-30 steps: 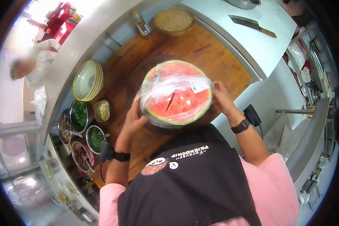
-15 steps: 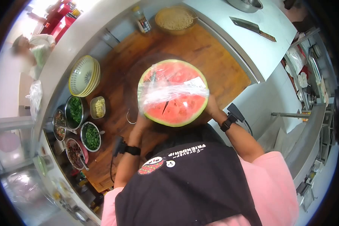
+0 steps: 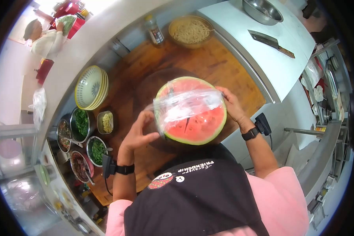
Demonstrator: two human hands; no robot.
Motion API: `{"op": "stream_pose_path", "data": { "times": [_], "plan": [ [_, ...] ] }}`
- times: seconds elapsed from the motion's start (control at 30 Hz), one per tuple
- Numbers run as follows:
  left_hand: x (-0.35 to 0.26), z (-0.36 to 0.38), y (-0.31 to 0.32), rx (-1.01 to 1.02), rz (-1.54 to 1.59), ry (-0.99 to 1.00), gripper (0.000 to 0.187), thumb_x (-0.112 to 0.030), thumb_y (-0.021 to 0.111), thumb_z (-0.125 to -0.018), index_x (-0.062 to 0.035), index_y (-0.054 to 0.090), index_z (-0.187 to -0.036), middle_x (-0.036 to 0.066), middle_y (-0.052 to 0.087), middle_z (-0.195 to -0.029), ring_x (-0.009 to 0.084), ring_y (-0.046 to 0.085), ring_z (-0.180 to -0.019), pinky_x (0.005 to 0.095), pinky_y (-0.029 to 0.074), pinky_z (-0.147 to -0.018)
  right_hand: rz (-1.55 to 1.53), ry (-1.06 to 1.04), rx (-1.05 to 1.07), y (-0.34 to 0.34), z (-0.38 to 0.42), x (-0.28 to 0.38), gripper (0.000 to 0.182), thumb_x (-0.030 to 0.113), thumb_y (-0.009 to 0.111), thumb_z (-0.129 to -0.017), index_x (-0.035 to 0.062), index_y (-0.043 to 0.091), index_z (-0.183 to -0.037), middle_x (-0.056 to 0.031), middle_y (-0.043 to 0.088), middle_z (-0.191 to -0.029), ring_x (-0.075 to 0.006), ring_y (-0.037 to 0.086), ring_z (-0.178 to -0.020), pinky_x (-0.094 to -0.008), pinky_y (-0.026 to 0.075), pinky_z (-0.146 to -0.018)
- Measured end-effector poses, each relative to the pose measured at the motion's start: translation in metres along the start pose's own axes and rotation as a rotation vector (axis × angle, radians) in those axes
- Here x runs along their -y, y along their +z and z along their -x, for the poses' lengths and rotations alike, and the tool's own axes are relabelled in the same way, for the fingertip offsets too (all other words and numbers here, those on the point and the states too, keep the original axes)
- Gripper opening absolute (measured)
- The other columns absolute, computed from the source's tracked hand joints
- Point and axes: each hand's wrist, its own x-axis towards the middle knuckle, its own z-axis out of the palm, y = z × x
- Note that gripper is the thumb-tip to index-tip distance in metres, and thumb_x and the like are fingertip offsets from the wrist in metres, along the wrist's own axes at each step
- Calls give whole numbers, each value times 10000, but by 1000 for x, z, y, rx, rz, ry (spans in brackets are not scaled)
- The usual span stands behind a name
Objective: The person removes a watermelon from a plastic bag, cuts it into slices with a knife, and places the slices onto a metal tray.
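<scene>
A halved watermelon (image 3: 196, 124), cut face up and partly covered by bunched clear plastic wrap (image 3: 187, 106), is held above a round wooden chopping block (image 3: 145, 88). My right hand (image 3: 233, 105) grips the melon's right side. My left hand (image 3: 139, 131) is at its left side, fingers spread against the rind and the loose wrap. A wrist strap sits on each forearm.
A wooden counter (image 3: 220, 67) holds a bowl of noodles (image 3: 190, 30) and a bottle (image 3: 153, 30). Stacked yellow bowls (image 3: 91, 87) and several metal tubs of chopped greens (image 3: 82, 122) sit left. A cleaver (image 3: 272, 43) and steel bowl (image 3: 262, 11) lie on the white top. A person (image 3: 47, 39) stands far left.
The melon has shifted slightly right and lower in view. My left hand came out from under it to its left side, fingers spread, and more wrap is bunched across the cut face.
</scene>
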Motion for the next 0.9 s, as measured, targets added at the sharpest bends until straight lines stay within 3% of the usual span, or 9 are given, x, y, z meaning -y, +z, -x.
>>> {"op": "stream_pose_path", "data": {
  "times": [0.07,0.17,0.47,0.57,0.67,0.8,0.83,0.87,0.9],
  "plan": [
    [15,5,0,-29,-143,-40,338,-192,650,-725,-31,466,-959,100,410,-1169,191,383,-1123,325,286,-948,-140,115,-26,-3,-7,-13,189,27,450,-857,13,520,-1031,-21,559,-957,-88,510,-876,-227,419,-782],
    [23,11,13,-127,-397,220,115,-89,607,-757,-12,521,-761,186,372,-1213,330,374,-1139,372,278,-947,-114,129,3,-6,-19,-16,121,41,446,-859,15,542,-929,-6,565,-887,-57,501,-808,-208,426,-717],
    [33,-5,26,-712,-511,64,19,14,524,-772,23,523,-789,137,580,-841,215,564,-755,276,439,-668,-497,353,373,23,-98,-4,140,129,450,-845,36,534,-907,-9,556,-852,-75,527,-779,-207,441,-669],
    [72,-20,11,-650,-548,-50,66,-44,536,-762,1,509,-802,156,556,-795,244,546,-708,304,430,-640,-503,437,456,45,-115,1,151,129,457,-839,36,537,-927,-14,556,-844,-82,531,-766,-219,449,-669],
    [135,-34,-8,-619,-626,-152,121,-119,525,-769,-21,488,-831,177,541,-776,298,539,-701,339,426,-633,-706,832,397,56,-117,10,143,116,450,-836,39,540,-916,-3,571,-826,-84,543,-732,-227,457,-656],
    [143,-40,-32,-777,-471,-285,141,-171,477,-792,-43,453,-845,195,528,-799,356,529,-720,393,418,-632,-5,513,383,41,-122,-44,130,152,455,-818,45,520,-854,-59,604,-756,-188,583,-705,-303,449,-625],
    [140,-38,-38,-698,-1093,-359,119,-149,482,-788,-40,441,-817,193,523,-805,358,529,-706,411,412,-609,220,266,222,26,-114,-60,134,154,474,-799,35,509,-848,-86,593,-731,-219,579,-682,-319,445,-619],
    [131,-40,-35,-709,-1091,-358,119,-149,482,-788,-40,441,-817,193,523,-805,358,529,-706,411,412,-609,435,13,57,12,-105,-68,147,157,493,-781,24,499,-843,-113,581,-705,-249,575,-659,-336,440,-612],
    [119,-42,-27,-779,-968,-311,110,-135,477,-789,-36,443,-820,189,518,-792,352,524,-678,406,414,-593,453,91,19,1,-95,-69,163,141,511,-761,18,501,-868,-133,574,-750,-251,568,-698,-330,438,-644]
  ]
}}
